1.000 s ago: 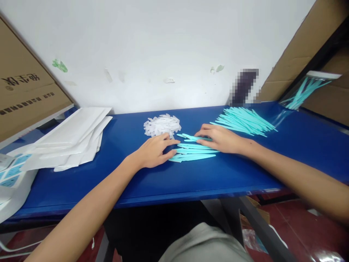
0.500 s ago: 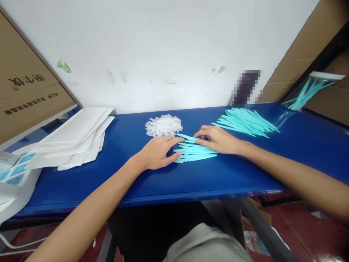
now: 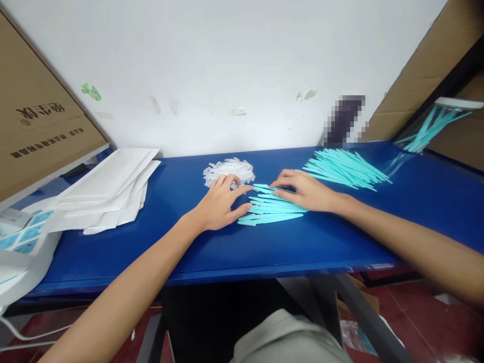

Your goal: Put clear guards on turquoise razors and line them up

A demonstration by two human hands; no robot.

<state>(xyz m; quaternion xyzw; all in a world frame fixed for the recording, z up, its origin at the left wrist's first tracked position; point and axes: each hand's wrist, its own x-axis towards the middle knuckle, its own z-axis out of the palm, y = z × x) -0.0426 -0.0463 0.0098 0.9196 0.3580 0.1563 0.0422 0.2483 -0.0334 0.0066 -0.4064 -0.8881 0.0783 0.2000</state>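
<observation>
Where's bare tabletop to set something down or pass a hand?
Bare on the blue table: in front of the smaller turquoise group; between white envelopes and left hand; at the back, between white pieces and large turquoise pile; right of that pile. Crowded: centre, with left hand and right hand.

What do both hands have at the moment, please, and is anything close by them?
Left hand at the near teal sticks; right hand over their right side. White pieces crowd left fingers.
</observation>
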